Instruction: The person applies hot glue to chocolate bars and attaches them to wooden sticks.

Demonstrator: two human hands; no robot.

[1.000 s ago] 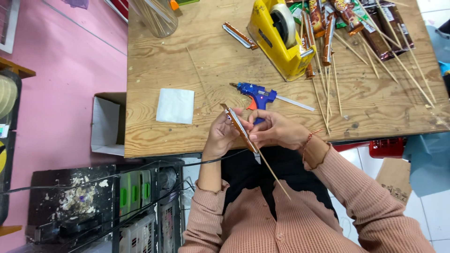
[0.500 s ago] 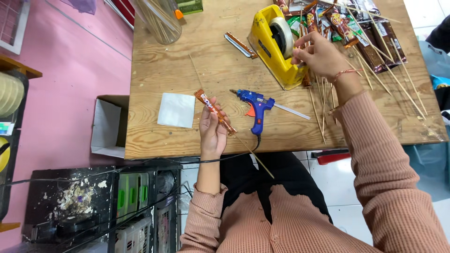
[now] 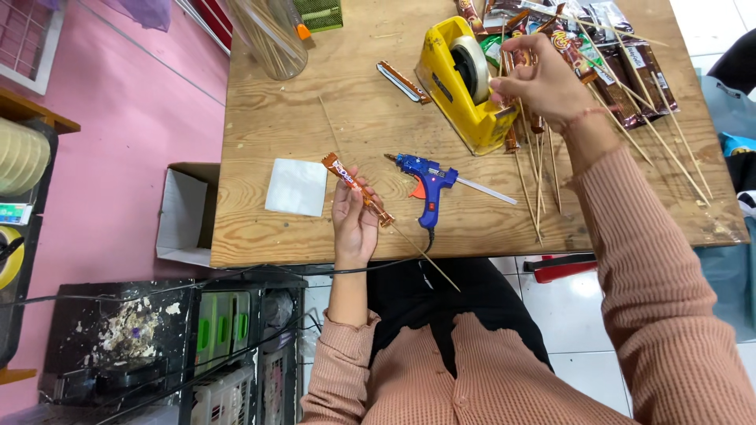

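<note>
My left hand grips a brown wrapped candy stick fixed on a thin wooden skewer that points down past the table's front edge. Far up the table, my right hand pinches at the clear tape on the yellow tape dispenser. A blue hot glue gun lies on the wooden table between the two hands, its nozzle facing left. Loose wooden skewers lie below my right wrist.
A white paper square lies left of my left hand. Several wrapped candies on skewers pile at the table's top right. A clear jar stands top left, a lone candy bar beside the dispenser. A cardboard box hangs off the table's left edge.
My right hand let go of the candy stick and reached up to the tape dispenser. My left hand keeps the stick and has shifted slightly, tilting it over the table edge.
</note>
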